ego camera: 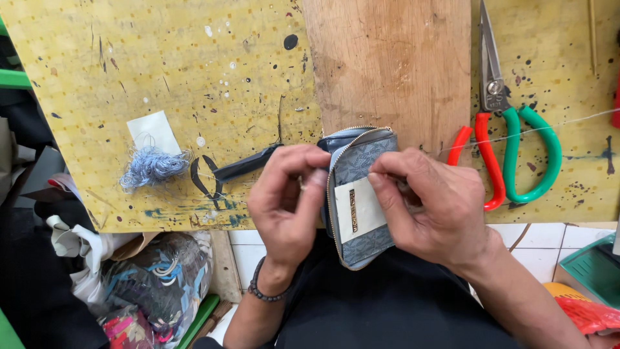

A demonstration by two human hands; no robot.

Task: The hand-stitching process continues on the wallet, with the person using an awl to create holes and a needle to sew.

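Blue-grey zip pouch (359, 194) sat at centre frame over the tabletop (161, 77) edge, pinched by both hands, left hand (287, 197) on the zipper side, right hand (429, 203) gripping its pale label, apparently mid hand-stitching, calling for steady fingers.

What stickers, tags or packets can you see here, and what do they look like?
Pouch label: pale cream rectangle with a narrow dark strip along one edge, on the blue-grey zipped pouch held between the left hand and right hand.
Paper card: small plain white rectangle on the yellow board, just above a tangle of light blue thread.
Plastic bag: clear, crumpled, stuffed with colourful scraps, below the board at lower left.
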